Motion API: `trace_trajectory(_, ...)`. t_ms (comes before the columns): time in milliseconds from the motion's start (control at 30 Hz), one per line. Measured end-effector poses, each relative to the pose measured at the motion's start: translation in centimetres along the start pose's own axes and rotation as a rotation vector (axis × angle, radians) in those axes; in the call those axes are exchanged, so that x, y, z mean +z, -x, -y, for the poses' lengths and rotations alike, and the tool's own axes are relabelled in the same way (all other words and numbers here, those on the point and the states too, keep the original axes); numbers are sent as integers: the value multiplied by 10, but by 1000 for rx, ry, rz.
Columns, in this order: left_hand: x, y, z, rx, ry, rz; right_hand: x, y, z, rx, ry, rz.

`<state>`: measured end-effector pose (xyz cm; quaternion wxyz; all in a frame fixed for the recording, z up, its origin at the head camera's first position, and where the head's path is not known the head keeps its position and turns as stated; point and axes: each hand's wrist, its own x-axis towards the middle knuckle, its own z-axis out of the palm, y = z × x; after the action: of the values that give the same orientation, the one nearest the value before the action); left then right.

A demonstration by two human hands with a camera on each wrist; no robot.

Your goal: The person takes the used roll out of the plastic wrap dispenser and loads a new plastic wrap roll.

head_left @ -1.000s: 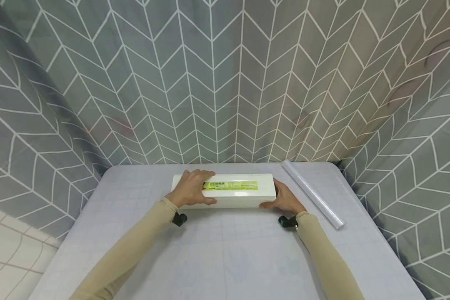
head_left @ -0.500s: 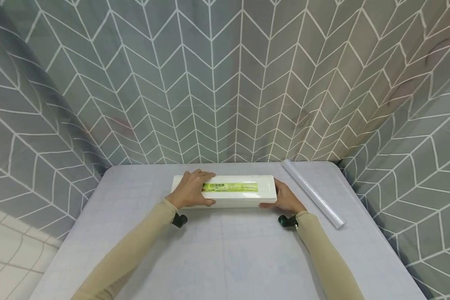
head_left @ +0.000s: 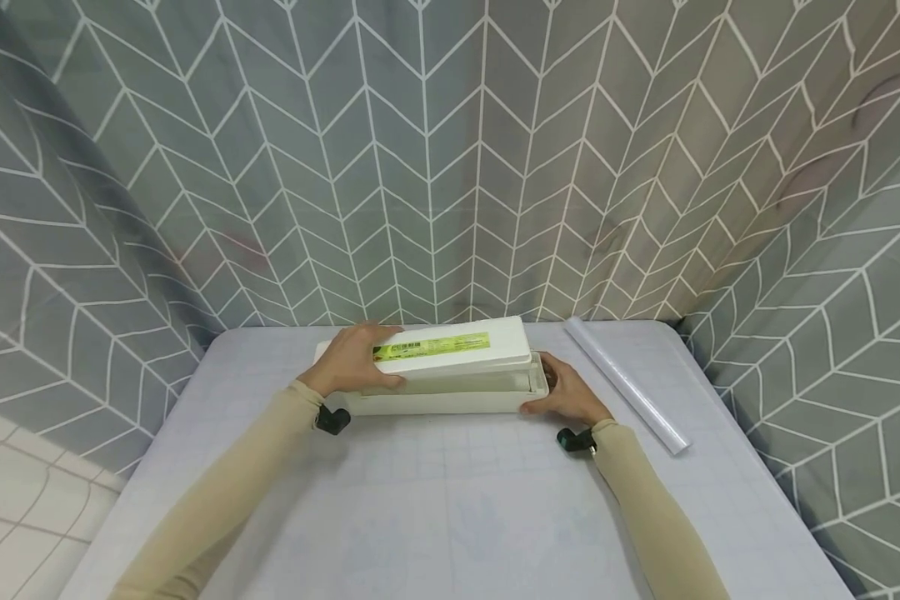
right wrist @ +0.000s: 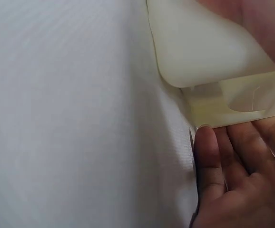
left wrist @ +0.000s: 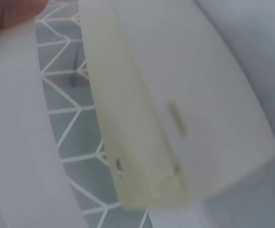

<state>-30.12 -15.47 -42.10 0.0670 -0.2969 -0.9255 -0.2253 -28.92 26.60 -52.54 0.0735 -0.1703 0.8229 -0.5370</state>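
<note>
A long white plastic box stands near the table's far edge, in two parts. Its lid, with a green-yellow label, is raised and tilted off the base. My left hand grips the lid's left end, thumb on the front edge and fingers over the top. With my right hand I hold the right end of the base, thumb in front and fingers behind. In the left wrist view a gap shows between lid and base. What lies inside the base is mostly hidden under the lid.
Right of the box a clear, shiny roll of plastic film lies slantwise on the white-covered table. Grey curtains with white chevron lines hang close behind the table and at both sides.
My left hand has lifted the lid off the base and shifted it up and to the left. The base has stayed in place, held by my right hand.
</note>
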Motion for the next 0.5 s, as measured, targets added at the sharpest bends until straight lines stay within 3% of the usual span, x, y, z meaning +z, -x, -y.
trace_trajectory(233, -24, 17, 19, -89, -38, -17, 3, 1, -1, -3, -12, 12)
trace_trajectory(500, -54, 47, 51, -197, -117, -30, 0, 0, 0, -12, 1, 13)
